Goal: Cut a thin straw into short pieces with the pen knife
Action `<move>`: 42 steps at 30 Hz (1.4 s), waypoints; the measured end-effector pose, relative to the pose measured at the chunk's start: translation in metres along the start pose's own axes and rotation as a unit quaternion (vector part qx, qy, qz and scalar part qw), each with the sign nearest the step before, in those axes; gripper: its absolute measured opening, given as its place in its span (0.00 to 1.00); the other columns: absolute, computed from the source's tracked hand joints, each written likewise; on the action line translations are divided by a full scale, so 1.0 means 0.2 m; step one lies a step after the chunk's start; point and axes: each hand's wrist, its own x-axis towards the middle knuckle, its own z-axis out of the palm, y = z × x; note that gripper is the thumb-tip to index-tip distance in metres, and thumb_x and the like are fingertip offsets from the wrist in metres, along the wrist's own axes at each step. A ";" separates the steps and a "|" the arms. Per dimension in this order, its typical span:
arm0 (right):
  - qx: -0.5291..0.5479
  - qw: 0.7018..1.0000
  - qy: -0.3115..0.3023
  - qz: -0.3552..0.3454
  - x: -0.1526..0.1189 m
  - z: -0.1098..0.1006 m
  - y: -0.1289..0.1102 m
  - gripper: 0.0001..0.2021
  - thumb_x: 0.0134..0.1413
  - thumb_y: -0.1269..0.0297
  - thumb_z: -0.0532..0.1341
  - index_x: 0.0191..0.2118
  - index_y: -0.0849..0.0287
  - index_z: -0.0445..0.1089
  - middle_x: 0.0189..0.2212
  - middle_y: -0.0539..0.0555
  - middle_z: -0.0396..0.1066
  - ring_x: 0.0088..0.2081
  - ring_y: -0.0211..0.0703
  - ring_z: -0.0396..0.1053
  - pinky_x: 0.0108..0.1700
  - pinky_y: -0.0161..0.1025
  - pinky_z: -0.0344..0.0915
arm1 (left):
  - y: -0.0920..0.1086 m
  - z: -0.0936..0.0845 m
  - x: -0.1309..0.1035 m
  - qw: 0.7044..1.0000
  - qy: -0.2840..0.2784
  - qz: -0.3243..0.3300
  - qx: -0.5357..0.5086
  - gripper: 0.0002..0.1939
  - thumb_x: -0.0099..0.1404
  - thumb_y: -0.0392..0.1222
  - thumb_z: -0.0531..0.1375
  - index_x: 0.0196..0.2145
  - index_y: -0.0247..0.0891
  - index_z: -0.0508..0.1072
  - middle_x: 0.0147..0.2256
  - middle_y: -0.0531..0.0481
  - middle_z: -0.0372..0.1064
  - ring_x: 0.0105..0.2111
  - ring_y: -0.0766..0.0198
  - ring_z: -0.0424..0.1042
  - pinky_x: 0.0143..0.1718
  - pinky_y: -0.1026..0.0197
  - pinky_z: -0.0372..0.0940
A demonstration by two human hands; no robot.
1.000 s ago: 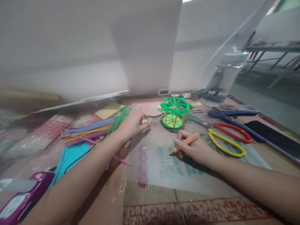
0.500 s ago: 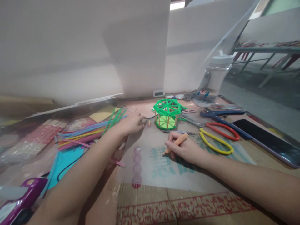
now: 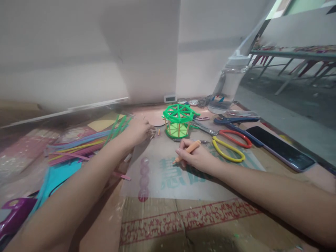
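My left hand [image 3: 139,132] rests at the table's far left-centre, fingertips curled together over something small that I cannot make out. Just right of its fingertips lies a tiny orange stick piece [image 3: 159,132]. My right hand [image 3: 194,154] grips an orange pen-shaped tool [image 3: 193,146], its tip pointing down and left over a translucent printed plastic sheet [image 3: 133,182]. Beyond that hand stands a small cage-like model [image 3: 179,120] with green eight-sided frames above and below, joined by thin wooden posts. A slim dark pen-like tool [image 3: 204,141] lies between the model and my right hand.
Scissors with red and yellow handles [image 3: 228,148], blue-handled pliers [image 3: 236,120] and a phone [image 3: 280,147] lie at right. A water bottle [image 3: 227,84] stands behind them. Coloured pipe cleaners [image 3: 86,141], bagged sticks [image 3: 26,147] and a purple tool [image 3: 15,213] are at left.
The view has shifted, so the scene sits farther left and slightly higher. My left fingers, stretched toward small pieces before, are now curled in. My right hand keeps hold of the orange tool.
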 end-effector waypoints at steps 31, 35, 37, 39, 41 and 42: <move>0.015 0.997 0.065 -0.030 -0.03 -0.02 0.02 0.19 0.66 0.45 0.62 0.33 0.54 0.64 0.18 0.45 0.70 0.17 0.34 0.62 0.19 0.31 0.55 | 0.61 0.06 -0.40 0.981 0.029 0.012 -0.189 0.14 0.69 0.51 0.67 0.43 0.38 0.77 0.40 0.45 0.75 0.43 0.50 0.75 0.46 0.50 0.68; -0.036 0.998 0.049 -0.025 -0.05 -0.02 -0.02 0.19 0.64 0.47 0.66 0.31 0.55 0.65 0.19 0.47 0.71 0.19 0.33 0.63 0.21 0.31 0.55 | 0.59 0.13 -0.39 0.977 0.054 0.026 -0.205 0.14 0.69 0.51 0.68 0.43 0.38 0.76 0.40 0.46 0.76 0.43 0.50 0.74 0.45 0.50 0.68; -0.045 0.998 0.049 -0.017 -0.05 -0.02 -0.03 0.20 0.63 0.47 0.68 0.30 0.55 0.65 0.19 0.47 0.72 0.19 0.33 0.63 0.20 0.31 0.55 | 0.59 0.15 -0.38 0.974 0.062 0.032 -0.215 0.15 0.68 0.52 0.69 0.42 0.38 0.75 0.40 0.46 0.76 0.43 0.50 0.74 0.44 0.51 0.67; -0.031 0.997 0.068 -0.011 -0.05 -0.02 -0.02 0.21 0.63 0.46 0.68 0.30 0.55 0.64 0.18 0.47 0.72 0.18 0.34 0.63 0.20 0.32 0.56 | 0.58 0.15 -0.38 0.972 0.062 0.039 -0.224 0.15 0.67 0.52 0.69 0.42 0.38 0.76 0.40 0.45 0.75 0.42 0.50 0.74 0.43 0.51 0.67; 0.004 0.994 0.111 -0.013 -0.04 -0.03 -0.01 0.20 0.65 0.45 0.66 0.31 0.53 0.63 0.18 0.45 0.72 0.17 0.35 0.63 0.20 0.32 0.59 | 0.58 0.15 -0.37 0.971 0.056 0.039 -0.229 0.15 0.67 0.51 0.69 0.42 0.38 0.76 0.40 0.45 0.75 0.41 0.50 0.74 0.42 0.51 0.66; 0.020 0.991 0.132 -0.016 -0.04 -0.03 0.00 0.20 0.66 0.46 0.65 0.32 0.53 0.62 0.18 0.45 0.72 0.17 0.35 0.64 0.21 0.33 0.61 | 0.58 0.15 -0.37 0.971 0.053 0.038 -0.228 0.15 0.66 0.51 0.69 0.41 0.38 0.77 0.39 0.45 0.75 0.41 0.50 0.74 0.41 0.50 0.66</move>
